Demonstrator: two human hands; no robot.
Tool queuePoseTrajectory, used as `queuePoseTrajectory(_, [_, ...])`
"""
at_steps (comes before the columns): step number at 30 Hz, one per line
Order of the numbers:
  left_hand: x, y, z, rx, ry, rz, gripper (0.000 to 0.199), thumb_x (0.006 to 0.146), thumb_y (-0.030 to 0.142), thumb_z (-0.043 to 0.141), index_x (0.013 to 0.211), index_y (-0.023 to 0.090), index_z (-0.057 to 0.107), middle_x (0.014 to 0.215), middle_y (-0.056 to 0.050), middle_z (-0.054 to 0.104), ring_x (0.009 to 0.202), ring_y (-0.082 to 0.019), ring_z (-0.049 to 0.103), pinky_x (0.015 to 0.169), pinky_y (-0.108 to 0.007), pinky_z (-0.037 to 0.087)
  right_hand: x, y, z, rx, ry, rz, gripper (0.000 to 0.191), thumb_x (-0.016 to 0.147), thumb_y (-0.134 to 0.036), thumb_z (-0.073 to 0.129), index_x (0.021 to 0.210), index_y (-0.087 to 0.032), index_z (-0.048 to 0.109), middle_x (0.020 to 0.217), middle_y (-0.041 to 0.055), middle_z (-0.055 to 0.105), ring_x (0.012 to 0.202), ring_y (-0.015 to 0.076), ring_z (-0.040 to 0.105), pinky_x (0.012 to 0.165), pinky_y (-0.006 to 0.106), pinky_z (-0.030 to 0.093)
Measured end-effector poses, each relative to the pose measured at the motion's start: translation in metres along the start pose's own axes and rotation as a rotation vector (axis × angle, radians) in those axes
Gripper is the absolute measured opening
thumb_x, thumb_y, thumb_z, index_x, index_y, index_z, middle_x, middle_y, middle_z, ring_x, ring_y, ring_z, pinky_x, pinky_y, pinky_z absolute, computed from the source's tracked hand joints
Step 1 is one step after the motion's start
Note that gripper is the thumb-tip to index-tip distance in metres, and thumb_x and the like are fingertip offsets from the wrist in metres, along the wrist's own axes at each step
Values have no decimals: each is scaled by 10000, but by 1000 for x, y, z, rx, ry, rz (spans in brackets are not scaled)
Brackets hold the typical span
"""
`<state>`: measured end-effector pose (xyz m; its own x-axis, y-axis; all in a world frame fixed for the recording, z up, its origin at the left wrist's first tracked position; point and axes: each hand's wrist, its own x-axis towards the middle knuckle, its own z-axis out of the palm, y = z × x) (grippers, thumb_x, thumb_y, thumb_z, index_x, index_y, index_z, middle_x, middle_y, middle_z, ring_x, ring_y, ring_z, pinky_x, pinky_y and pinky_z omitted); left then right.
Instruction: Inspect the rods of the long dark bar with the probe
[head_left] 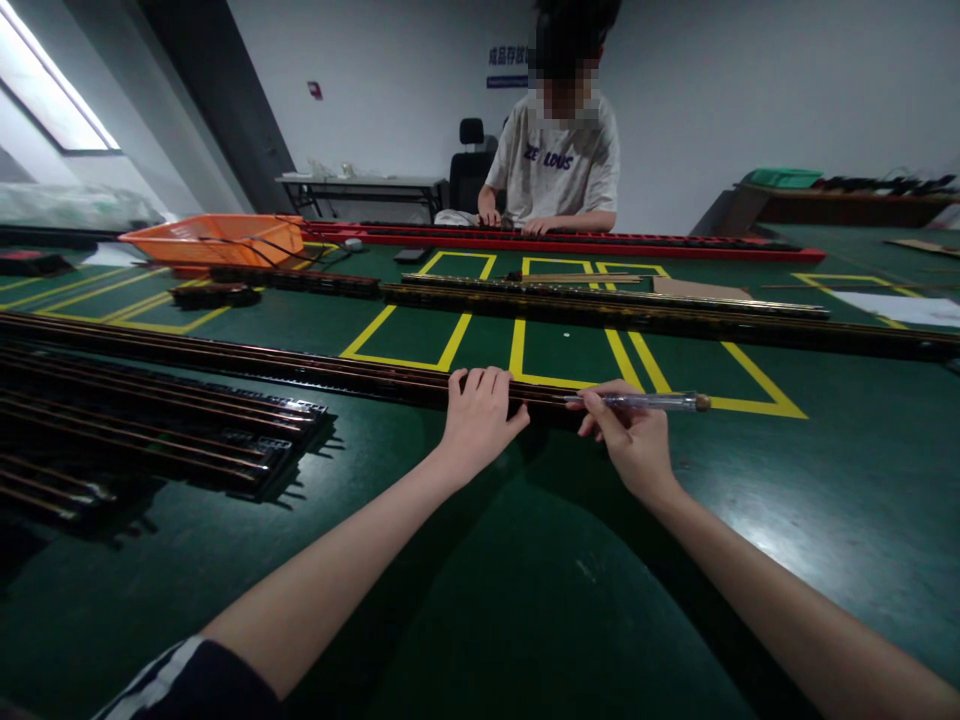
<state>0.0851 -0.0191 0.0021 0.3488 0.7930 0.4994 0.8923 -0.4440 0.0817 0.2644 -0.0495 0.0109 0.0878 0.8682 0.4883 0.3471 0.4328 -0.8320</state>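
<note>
A long black rail (360,376) with copper-coloured strips along it lies across the green table. My left hand (481,410) grips this rail, its fingers bent over the far edge and the thumb on the near side. Just to the right, my right hand (634,440) holds a small screwdriver (652,401) with a clear handle. Its thin shaft points left toward the rail; whether the tip touches the rail, I cannot tell. Part of the rail is hidden beneath my hands.
Several similar black rails (150,415) lie at the left. Beyond the yellow tape lines, another long rail assembly (600,305) crosses the table. An orange basket (217,240) stands at the back left. A person (562,160) sits opposite, hands at a red rail (675,243).
</note>
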Motion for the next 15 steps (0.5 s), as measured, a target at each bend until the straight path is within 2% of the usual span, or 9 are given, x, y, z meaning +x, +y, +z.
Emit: queuePoseTrajectory(15, [-1, 0, -1, -12, 16, 15, 301, 880, 266, 419, 1115, 139, 559, 1118, -86, 617, 1044, -237, 528, 987, -450, 309, -2, 5, -2, -90, 108, -31, 187, 836, -329, 552, 737, -173, 576, 642, 17, 652, 446, 101, 562, 394, 221, 414])
